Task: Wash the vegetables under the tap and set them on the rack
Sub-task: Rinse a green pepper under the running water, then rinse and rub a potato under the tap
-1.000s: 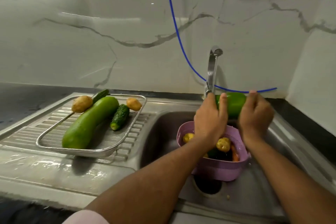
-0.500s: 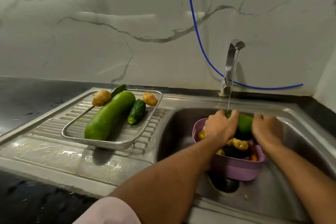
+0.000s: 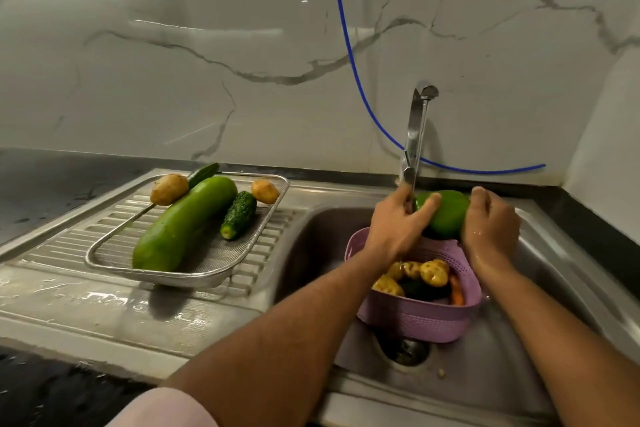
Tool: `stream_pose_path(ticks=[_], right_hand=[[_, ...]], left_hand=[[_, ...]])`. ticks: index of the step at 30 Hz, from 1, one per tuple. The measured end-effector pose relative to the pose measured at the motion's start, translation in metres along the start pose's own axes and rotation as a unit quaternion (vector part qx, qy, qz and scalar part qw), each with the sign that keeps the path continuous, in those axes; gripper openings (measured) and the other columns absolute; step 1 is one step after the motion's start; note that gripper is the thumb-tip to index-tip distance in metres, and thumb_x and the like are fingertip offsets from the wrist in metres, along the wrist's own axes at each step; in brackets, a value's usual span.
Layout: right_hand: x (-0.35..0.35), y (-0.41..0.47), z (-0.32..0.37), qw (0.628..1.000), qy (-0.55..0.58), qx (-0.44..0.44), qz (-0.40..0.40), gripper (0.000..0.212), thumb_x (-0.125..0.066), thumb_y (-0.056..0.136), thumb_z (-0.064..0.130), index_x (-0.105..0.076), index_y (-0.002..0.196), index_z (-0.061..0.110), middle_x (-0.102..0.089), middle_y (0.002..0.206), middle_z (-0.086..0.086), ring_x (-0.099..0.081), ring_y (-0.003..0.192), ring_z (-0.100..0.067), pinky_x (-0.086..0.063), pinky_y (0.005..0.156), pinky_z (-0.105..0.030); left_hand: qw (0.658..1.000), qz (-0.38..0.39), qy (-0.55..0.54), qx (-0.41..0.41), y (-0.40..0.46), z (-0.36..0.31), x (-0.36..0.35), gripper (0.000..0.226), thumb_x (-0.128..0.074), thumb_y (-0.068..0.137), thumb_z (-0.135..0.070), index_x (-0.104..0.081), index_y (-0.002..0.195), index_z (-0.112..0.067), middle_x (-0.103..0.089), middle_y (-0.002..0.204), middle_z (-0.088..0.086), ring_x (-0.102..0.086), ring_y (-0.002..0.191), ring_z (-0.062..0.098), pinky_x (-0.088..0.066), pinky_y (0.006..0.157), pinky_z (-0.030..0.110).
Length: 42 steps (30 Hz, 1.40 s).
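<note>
Both hands hold a smooth green vegetable [image 3: 446,215] under the running tap [image 3: 417,135], above the sink. My left hand [image 3: 398,222] grips its left end and my right hand [image 3: 490,222] grips its right end. Below them a purple basket [image 3: 419,322] stands in the sink with potatoes [image 3: 433,272], a carrot and dark vegetables inside. On the drainboard, a metal mesh rack [image 3: 207,274] carries a long green gourd [image 3: 183,224], a bumpy cucumber [image 3: 239,215], two potatoes [image 3: 169,189] and another dark green vegetable at the back.
The steel sink [image 3: 502,367] has an open drain [image 3: 405,350] just in front of the basket. A blue hose [image 3: 349,55] hangs along the marble wall behind the tap. The ribbed drainboard [image 3: 104,305] is wet. Dark countertop lies to the left.
The green vegetable went down toward the basket half a second ago and is now lifted back up under the water stream, held in both hands.
</note>
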State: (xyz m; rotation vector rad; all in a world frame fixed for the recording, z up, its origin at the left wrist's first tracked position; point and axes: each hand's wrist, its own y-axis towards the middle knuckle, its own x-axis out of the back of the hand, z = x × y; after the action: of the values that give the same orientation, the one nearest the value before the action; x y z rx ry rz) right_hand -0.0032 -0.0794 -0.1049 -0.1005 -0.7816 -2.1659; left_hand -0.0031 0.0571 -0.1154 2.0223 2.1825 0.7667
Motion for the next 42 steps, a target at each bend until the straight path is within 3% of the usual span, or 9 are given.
stream_pose_path(ticks=[5,11,15,18,21,27,32,36,42], right_hand=[[0.005,-0.002,-0.006,0.996,0.073,0.019,-0.045,0.043,-0.042,0.109,0.027,-0.061,0.076,0.005,-0.056,0.069,-0.006,-0.050,0.061,-0.019,-0.035,0.057,-0.031],[-0.001,0.002,-0.016,0.994,0.099,0.039,-0.002,0.042,-0.046,0.106,0.032,-0.065,0.071,0.019,-0.062,0.065,0.002,-0.059,0.064,-0.015,-0.042,0.060,-0.031],[-0.007,-0.006,-0.009,0.989,0.075,0.063,0.107,0.043,-0.047,0.108,0.034,-0.070,0.074,0.020,-0.066,0.066,0.006,-0.062,0.065,-0.008,-0.044,0.061,-0.026],[-0.014,-0.006,-0.012,0.983,0.095,0.042,0.148,0.040,-0.042,0.108,0.042,-0.070,0.088,0.023,-0.067,0.064,0.000,-0.065,0.063,-0.016,-0.053,0.066,-0.034],[-0.017,-0.002,-0.024,0.981,0.101,0.007,0.163,0.029,-0.041,0.104,0.048,-0.064,0.101,0.029,-0.070,0.072,-0.002,-0.062,0.059,-0.019,-0.058,0.067,-0.044],[-0.022,0.004,-0.042,0.963,0.085,-0.128,0.223,0.025,-0.050,0.107,0.030,-0.057,0.125,0.014,-0.071,0.084,-0.013,-0.063,0.058,-0.024,-0.049,0.052,-0.030],[-0.026,0.003,-0.040,0.959,0.068,-0.125,0.245,0.034,-0.057,0.104,0.019,-0.051,0.136,0.013,-0.072,0.082,-0.013,-0.066,0.060,-0.027,-0.056,0.057,-0.037],[-0.025,0.001,-0.038,0.959,0.050,-0.112,0.257,0.040,-0.060,0.103,0.017,-0.049,0.141,0.013,-0.073,0.082,-0.012,-0.069,0.062,-0.027,-0.057,0.059,-0.038],[-0.023,0.001,-0.037,0.956,0.034,-0.115,0.268,0.042,-0.061,0.102,0.016,-0.048,0.142,0.013,-0.073,0.085,-0.013,-0.070,0.063,-0.028,-0.054,0.053,-0.034]], left_hand=[[0.985,0.116,-0.114,0.062,0.003,-0.018,0.006,0.061,-0.075,0.089,-0.044,-0.042,0.138,-0.028,-0.059,0.125,0.014,-0.066,0.109,0.028,-0.063,0.086,0.046],[0.944,0.294,0.048,0.141,0.021,-0.027,0.022,0.068,-0.079,0.085,-0.044,-0.053,0.145,-0.023,-0.062,0.133,0.008,-0.065,0.116,0.026,-0.059,0.096,0.045],[0.956,0.245,0.103,0.127,0.017,-0.019,0.044,0.073,-0.094,0.068,-0.037,-0.059,0.130,-0.025,-0.069,0.122,0.005,-0.069,0.108,0.022,-0.062,0.090,0.043],[0.968,0.181,0.142,0.101,0.005,-0.022,0.068,0.077,-0.096,0.047,-0.054,-0.064,0.113,-0.031,-0.075,0.107,0.002,-0.072,0.099,0.020,-0.064,0.083,0.045],[0.987,0.084,0.112,0.081,-0.011,-0.039,0.098,0.072,-0.097,0.056,-0.044,-0.061,0.117,-0.027,-0.070,0.111,0.001,-0.069,0.103,0.019,-0.065,0.079,0.043],[0.988,-0.024,0.148,0.024,-0.046,-0.078,0.180,0.081,-0.096,0.064,-0.034,-0.051,0.131,-0.035,-0.058,0.117,-0.007,-0.066,0.102,0.014,-0.060,0.083,0.034],[0.971,0.017,0.233,0.051,-0.076,-0.086,0.256,0.084,-0.098,0.058,-0.031,-0.060,0.132,-0.039,-0.060,0.120,-0.012,-0.065,0.107,0.014,-0.058,0.083,0.031],[0.948,0.036,0.307,0.073,-0.092,-0.077,0.296,0.099,-0.096,0.042,-0.060,-0.062,0.133,-0.040,-0.068,0.117,-0.011,-0.064,0.110,0.011,-0.056,0.098,0.045],[0.899,0.128,0.403,0.115,-0.102,-0.067,0.325,0.085,-0.081,0.035,-0.083,-0.060,0.114,-0.061,-0.058,0.120,-0.018,-0.060,0.111,0.011,-0.059,0.086,0.032]])
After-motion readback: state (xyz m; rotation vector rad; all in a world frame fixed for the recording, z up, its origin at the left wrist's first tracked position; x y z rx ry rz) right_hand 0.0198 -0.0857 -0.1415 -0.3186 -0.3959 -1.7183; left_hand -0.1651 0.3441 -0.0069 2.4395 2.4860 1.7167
